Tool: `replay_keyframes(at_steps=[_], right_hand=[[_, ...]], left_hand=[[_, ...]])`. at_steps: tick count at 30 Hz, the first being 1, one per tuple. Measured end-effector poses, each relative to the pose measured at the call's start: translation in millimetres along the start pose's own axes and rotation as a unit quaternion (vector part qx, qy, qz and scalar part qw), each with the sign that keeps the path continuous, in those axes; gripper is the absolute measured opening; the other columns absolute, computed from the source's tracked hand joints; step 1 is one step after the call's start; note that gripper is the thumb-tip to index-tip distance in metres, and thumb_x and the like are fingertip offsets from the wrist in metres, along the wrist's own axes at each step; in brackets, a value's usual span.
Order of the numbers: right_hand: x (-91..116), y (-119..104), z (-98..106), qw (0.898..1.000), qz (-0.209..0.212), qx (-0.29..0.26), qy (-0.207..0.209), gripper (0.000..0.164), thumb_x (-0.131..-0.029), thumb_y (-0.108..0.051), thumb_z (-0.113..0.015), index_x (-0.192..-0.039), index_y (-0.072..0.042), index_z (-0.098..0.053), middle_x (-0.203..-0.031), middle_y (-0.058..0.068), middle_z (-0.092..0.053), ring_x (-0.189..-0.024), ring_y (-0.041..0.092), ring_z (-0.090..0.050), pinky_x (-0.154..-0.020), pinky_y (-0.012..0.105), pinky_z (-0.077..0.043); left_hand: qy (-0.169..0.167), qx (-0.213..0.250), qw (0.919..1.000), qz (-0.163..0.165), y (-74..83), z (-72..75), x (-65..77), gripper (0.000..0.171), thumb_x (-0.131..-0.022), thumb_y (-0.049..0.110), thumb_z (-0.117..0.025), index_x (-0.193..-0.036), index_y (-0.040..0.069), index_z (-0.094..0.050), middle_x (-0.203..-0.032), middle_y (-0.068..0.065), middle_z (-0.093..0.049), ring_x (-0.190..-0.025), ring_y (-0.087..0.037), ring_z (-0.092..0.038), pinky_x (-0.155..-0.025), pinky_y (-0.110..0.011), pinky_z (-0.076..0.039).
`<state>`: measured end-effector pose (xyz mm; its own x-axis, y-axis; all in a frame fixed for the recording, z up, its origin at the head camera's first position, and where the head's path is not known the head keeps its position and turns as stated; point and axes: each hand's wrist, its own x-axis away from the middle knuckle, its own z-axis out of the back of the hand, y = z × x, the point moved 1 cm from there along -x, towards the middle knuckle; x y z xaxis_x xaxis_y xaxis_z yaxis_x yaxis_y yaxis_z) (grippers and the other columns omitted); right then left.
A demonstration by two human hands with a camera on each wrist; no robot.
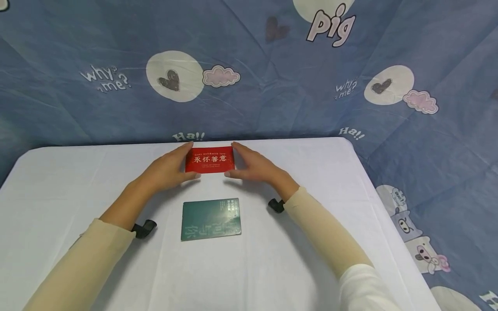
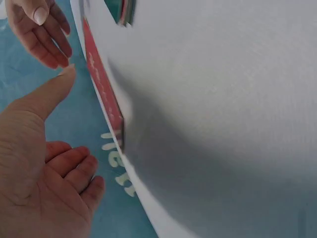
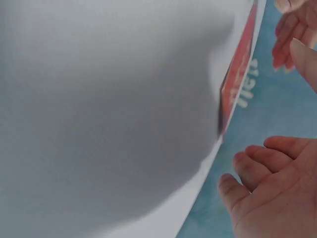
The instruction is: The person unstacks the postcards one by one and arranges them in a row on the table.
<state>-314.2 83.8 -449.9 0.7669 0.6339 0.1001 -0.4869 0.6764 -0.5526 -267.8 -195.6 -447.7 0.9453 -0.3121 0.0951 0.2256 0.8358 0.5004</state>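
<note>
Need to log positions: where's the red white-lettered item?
In the head view, the red item lies slightly left of centre near the far table edge, between the left hand and right hand, beyond the green booklet.

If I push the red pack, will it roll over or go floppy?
Probably no rolling: the red pack lies flat, with straight sides. It's likely stiff, since its edges look unbent. Pushed forward, it might drop off, because the far edge of the table is close.
</note>
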Motion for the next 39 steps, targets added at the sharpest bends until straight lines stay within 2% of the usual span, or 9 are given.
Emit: replay_keyframes(at_steps=[9,15,24,30,39], right_hand=[[28,-24,-5,0.999,0.035,0.028,-0.025,0.105,-0.091,-0.057,-0.076,-0.167,-0.010,-0.022,-0.172,0.005,-0.023,-0.158,0.018,-0.022,-0.125,0.035,-0.025],[43,-33,-9,0.997,0.065,0.041,-0.014,0.102,-0.090,-0.055,-0.078,-0.166,-0.010,-0.026,-0.172,0.006,-0.025,-0.158,0.019,-0.021,-0.125,0.039,-0.028],[69,-32,-20,0.995,0.083,0.049,-0.030,0.104,-0.088,-0.053,-0.081,-0.165,-0.006,-0.029,-0.169,0.010,-0.031,-0.156,0.025,-0.028,-0.124,0.040,-0.029],[89,-24,-31,0.994,0.084,0.055,-0.033,0.104,-0.087,-0.055,-0.082,-0.164,-0.007,-0.031,-0.168,0.010,-0.034,-0.155,0.025,-0.031,-0.123,0.040,-0.031],[98,-27,-47,0.991,0.116,0.058,-0.045,0.104,-0.086,-0.052,-0.084,-0.163,-0.004,-0.033,-0.167,0.009,-0.037,-0.154,0.022,-0.034,-0.122,0.036,-0.033]], left_hand=[[-0.012,-0.012,0.9993,-0.033,20.6,1.8,22.2,0.108,-0.088,0.039,-0.085,-0.166,0.003,-0.021,-0.168,-0.024,-0.028,-0.153,-0.045,-0.029,-0.119,-0.065,-0.029],[-0.010,-0.017,0.9981,-0.059,27.3,-2.0,39.5,0.105,-0.089,0.041,-0.085,-0.165,0.001,-0.024,-0.166,-0.025,-0.032,-0.151,-0.046,-0.033,-0.118,-0.064,-0.032],[-0.010,-0.026,0.9963,-0.081,30.8,-15.5,67.6,0.106,-0.085,0.041,-0.088,-0.163,-0.001,-0.029,-0.163,-0.022,-0.039,-0.147,-0.045,-0.041,-0.116,-0.061,-0.038],[-0.022,-0.030,0.9951,-0.092,38.2,-28.5,77.7,0.103,-0.086,0.044,-0.086,-0.162,0.000,-0.033,-0.160,-0.022,-0.044,-0.144,-0.044,-0.045,-0.114,-0.060,-0.040],[-0.020,-0.039,0.9943,-0.097,39.0,-39.9,100.6,0.106,-0.079,0.044,-0.092,-0.159,0.001,-0.039,-0.156,-0.020,-0.050,-0.139,-0.043,-0.052,-0.110,-0.061,-0.045]])
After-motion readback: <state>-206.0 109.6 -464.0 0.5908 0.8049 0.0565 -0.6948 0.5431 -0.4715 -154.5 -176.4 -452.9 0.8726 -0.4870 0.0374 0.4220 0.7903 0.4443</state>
